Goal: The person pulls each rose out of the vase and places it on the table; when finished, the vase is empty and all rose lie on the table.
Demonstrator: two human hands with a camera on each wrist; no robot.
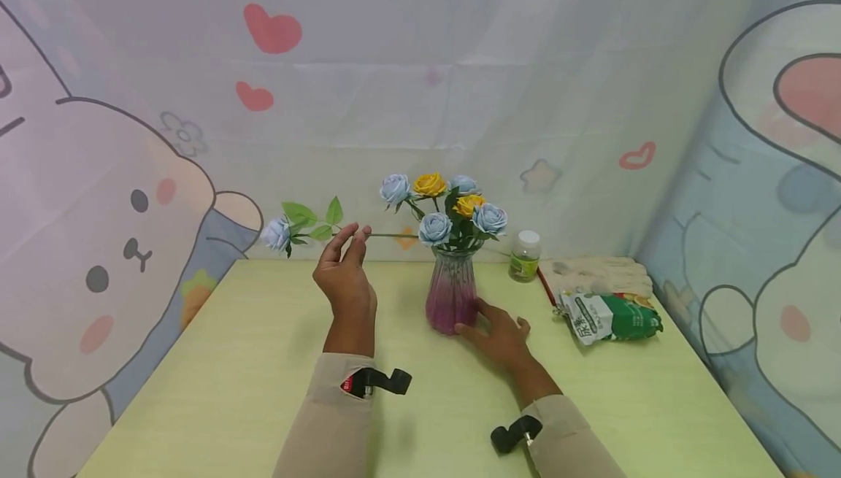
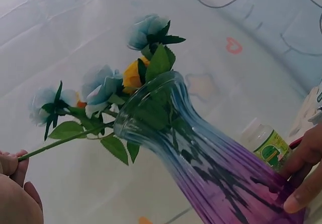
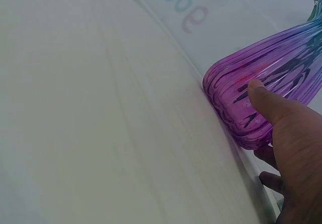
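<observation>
A blue artificial rose [image 1: 276,233] lies level in the air at the left, its stem pinched by the fingers of my left hand [image 1: 344,277]. The stem [image 2: 60,141] runs right toward the vase mouth; whether its end is inside, I cannot tell. The ribbed glass vase [image 1: 451,292], clear above and purple below, stands upright with several blue roses [image 1: 435,229] and yellow roses [image 1: 430,184] in it. My right hand [image 1: 499,336] grips the vase low on its right side, the thumb [image 3: 266,100] pressed to the purple glass.
Right of the vase stands a small jar [image 1: 525,257] with a white lid. Beyond it are a red pen-like stick [image 1: 546,287], pale gloves [image 1: 601,275] and a green-and-white packet [image 1: 614,317]. A printed cloth [image 1: 394,98] hangs behind the pale yellow table [image 1: 223,390].
</observation>
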